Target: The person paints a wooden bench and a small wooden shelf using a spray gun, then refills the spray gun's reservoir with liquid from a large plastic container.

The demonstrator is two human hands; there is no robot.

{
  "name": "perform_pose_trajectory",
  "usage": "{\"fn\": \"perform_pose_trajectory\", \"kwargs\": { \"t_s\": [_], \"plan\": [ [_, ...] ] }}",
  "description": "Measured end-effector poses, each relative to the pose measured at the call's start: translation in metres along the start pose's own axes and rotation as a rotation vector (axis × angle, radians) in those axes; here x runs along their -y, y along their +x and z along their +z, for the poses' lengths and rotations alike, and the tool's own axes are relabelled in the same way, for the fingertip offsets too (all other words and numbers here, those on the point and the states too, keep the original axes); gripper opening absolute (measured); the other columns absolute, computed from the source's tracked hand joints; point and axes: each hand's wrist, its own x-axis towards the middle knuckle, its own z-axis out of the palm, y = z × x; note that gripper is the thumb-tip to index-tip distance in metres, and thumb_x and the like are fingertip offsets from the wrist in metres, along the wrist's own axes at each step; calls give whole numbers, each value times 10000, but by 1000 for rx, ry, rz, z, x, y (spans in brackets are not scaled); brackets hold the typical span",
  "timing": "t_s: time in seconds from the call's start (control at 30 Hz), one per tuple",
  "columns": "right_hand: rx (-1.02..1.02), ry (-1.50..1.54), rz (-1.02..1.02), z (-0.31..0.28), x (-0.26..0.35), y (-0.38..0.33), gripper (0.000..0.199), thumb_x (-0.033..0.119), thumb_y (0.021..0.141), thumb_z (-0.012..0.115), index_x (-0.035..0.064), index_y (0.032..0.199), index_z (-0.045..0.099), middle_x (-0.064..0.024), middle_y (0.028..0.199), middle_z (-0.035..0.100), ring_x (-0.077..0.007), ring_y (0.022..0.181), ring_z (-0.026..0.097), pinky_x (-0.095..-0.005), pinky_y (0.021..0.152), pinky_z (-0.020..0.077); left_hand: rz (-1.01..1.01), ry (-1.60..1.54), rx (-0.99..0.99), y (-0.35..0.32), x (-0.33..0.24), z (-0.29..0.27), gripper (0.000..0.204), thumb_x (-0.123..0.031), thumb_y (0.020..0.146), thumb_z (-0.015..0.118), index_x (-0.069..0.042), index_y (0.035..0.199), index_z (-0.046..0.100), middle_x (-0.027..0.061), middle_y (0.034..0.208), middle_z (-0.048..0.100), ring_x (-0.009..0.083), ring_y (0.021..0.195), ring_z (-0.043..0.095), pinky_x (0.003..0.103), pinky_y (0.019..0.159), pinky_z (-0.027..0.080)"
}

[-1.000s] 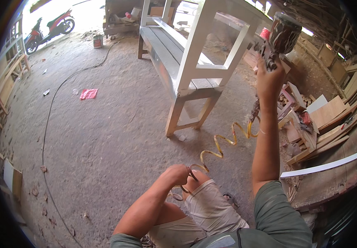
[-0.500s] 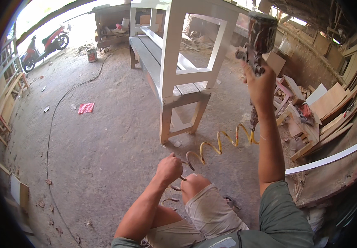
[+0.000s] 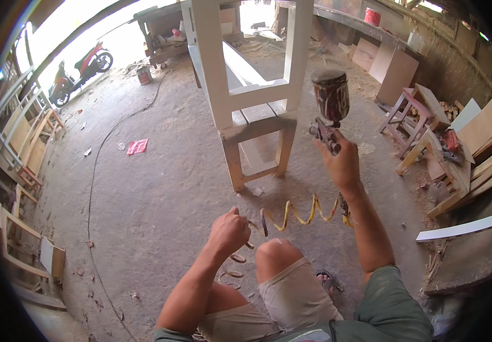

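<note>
My right hand is closed around the handle of a paint spray gun. A paint-streaked cup sits on top of the gun. From its lower end runs a yellow coiled air hose, which sags across to my left hand. That hand is closed around the brownish part of the hose, and more coils hang below it beside my knee. Just left of the gun stands a bench with a white-painted end frame and grey slats; its lower legs look bare or thinly coated. The gun is apart from the bench.
A dark cable snakes over the concrete floor at left, past a red wrapper and a paint can. Wooden frames line the left side. Right, a small stool, boards and a white strip crowd the wall. A motorbike stands far left.
My right hand with the spray gun has come lower and nearer, slightly left. The view has shifted, with the bench's end frame now seen more head-on. My left hand still grips the hose.
</note>
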Motion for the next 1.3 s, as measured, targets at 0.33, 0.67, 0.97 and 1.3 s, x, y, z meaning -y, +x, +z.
{"fn": "perform_pose_trajectory", "kwargs": {
  "t_s": [0.33, 0.67, 0.97, 1.3],
  "plan": [
    [34, 181, -38, -41, -44, 53, 380, 244, 890, 750, -2, 1171, 680, -189, 826, 721, -292, 741, 721, -371, 688, 541, 35, 12, 156, 23, -39, 31, 194, -168, 800, 610, -63, 865, 759, 168, 893, 662, 352, 869, 653, 442, 807, 525],
    [-132, 374, -269, -128, -9, 131, 252, 176, 891, 766, 25, 1080, 697, -48, 595, 554, -97, 485, 460, -289, 481, 357, -16, -65, 128, 40, -76, 43, 249, -148, 797, 609, -94, 964, 787, 157, 906, 650, 352, 880, 649, 429, 828, 523],
    [-315, 479, -473, -176, 2, 201, 248, 220, 889, 772, 35, 1040, 706, -20, 609, 586, -64, 477, 475, -275, 475, 331, -66, -73, 67, 28, -116, 24, 218, -141, 810, 627, -81, 963, 771, 151, 893, 615, 354, 874, 634, 443, 806, 508],
    [-113, 563, -407, -167, -38, 207, 357, 268, 895, 774, 54, 1176, 719, -11, 580, 566, -66, 467, 427, -290, 459, 318, -73, -61, 89, 32, -146, 1, 246, -106, 808, 636, -94, 1011, 776, 133, 902, 631, 330, 860, 649, 416, 799, 521]
  ]
}}
